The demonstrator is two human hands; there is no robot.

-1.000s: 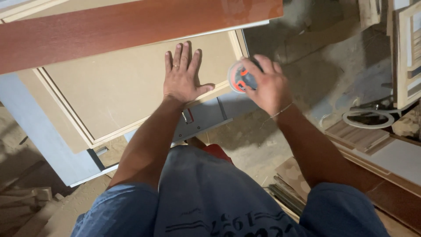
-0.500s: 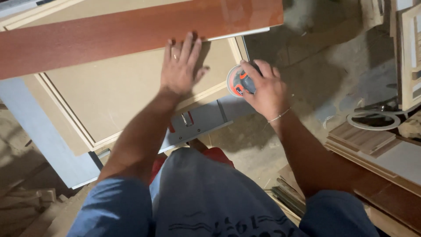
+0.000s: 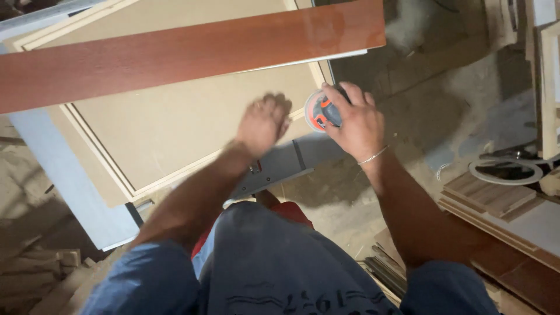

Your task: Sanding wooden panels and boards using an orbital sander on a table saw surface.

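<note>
A tan panel with a raised border lies flat on a grey workbench. My right hand grips a round orange and grey sander at the panel's near right corner. My left hand is blurred with motion over the panel beside the sander, fingers curled, nothing in it. A long reddish-brown board lies across the panel's far side.
Stacked wood boards and a coiled white cable sit on the dusty floor at right. Wood scraps lie at lower left. More framed pieces lean at the far right.
My left hand has pulled back from the reddish board toward me across the panel. My right hand with the sander has stayed near the panel's corner.
</note>
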